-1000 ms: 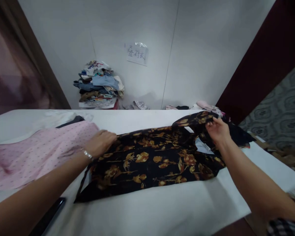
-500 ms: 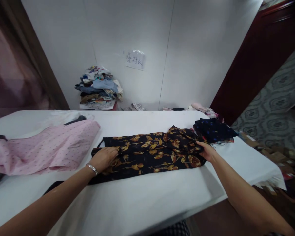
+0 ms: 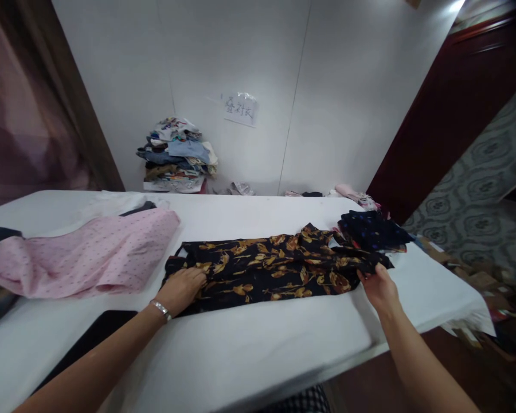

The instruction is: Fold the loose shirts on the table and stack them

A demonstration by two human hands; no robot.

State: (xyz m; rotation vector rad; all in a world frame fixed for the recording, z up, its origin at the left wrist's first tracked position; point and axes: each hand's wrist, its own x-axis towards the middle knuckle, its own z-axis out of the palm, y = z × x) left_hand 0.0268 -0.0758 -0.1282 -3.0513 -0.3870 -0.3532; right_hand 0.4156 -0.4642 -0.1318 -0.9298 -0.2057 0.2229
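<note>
Looking forward and down from head height, close over the white table (image 3: pixel 258 355), facing the far wall (image 3: pixel 223 57); single view only.

Black garment (image 3: pixel 266 272) with golden-brown flowers, pink dotted cloth (image 3: pixel 86 255), navy blue-spotted fabric (image 3: pixel 372 228), white table (image 3: pixel 249 350).

Bare table (image 3: pixel 258 355) before the floral garment (image 3: pixel 270 269)
</note>
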